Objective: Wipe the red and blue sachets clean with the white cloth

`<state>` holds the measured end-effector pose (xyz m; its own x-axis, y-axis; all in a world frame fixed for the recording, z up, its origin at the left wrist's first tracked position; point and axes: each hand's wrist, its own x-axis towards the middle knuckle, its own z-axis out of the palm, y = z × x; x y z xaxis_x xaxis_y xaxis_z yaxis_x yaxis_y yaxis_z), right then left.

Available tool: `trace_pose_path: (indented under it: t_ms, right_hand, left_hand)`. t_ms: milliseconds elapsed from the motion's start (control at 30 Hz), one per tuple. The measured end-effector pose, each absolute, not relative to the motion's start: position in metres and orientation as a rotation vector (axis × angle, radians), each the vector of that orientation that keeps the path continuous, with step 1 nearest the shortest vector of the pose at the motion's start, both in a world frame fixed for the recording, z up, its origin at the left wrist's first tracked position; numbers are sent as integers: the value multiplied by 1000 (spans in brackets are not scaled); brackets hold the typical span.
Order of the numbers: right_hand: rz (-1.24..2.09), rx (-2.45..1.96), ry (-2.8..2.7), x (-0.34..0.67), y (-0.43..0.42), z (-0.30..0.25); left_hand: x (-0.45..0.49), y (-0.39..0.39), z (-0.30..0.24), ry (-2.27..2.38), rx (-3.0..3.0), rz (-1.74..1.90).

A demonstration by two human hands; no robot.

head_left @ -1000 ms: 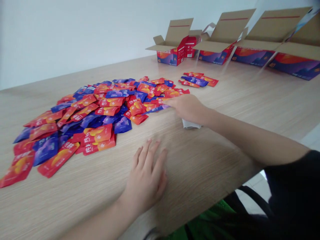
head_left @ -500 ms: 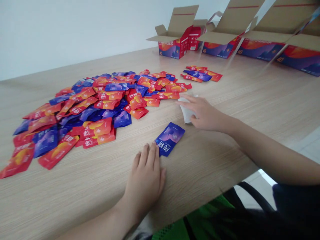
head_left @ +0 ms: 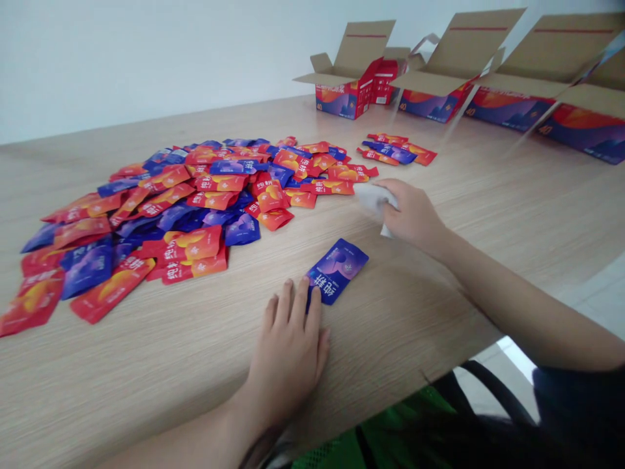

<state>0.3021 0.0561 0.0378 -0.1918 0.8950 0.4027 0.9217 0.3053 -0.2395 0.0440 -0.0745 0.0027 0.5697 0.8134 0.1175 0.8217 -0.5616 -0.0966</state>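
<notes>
A blue and purple pouch lies flat on the wooden table. My left hand rests palm down at its near end, fingers stretched out, the fingertips overlapping the pouch's narrow end. To the right of the pouch, my right hand is closed on a crumpled white tissue, slightly smeared by motion. Part of the tissue is hidden behind the fingers. Left of both hands spreads a large pile of red-orange and blue pouches.
A small group of red and blue pouches sits beyond my right hand. Several cardboard boxes with raised flaps, among them an open box and a wider one, stand along the table's back right. The table's near edge runs in front of me.
My right hand has gathered the white tissue and lifted it slightly; before, the tissue lay flatter under spread fingers. My left hand stays at the blue pouch. The view has shifted a little.
</notes>
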Motion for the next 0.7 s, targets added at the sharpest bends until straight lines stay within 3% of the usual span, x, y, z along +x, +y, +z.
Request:
trace_pose_path:
  t_ms: [167, 367, 533, 700]
  right_hand:
    - [140, -1092, -2498, 230, -15, 23]
    - [72, -1349, -2448, 229, -7, 1]
    - [171, -1062, -2590, 231, -8, 4]
    - [221, -1203, -2449, 233, -5, 4]
  left_hand:
    - [47, -74, 7, -1417, -2684, -47]
    - [47, -74, 7, -1387, -2674, -144]
    - [47, -74, 5, -1293, -2682, -222]
    - [47, -72, 7, -1165, -2644, -304]
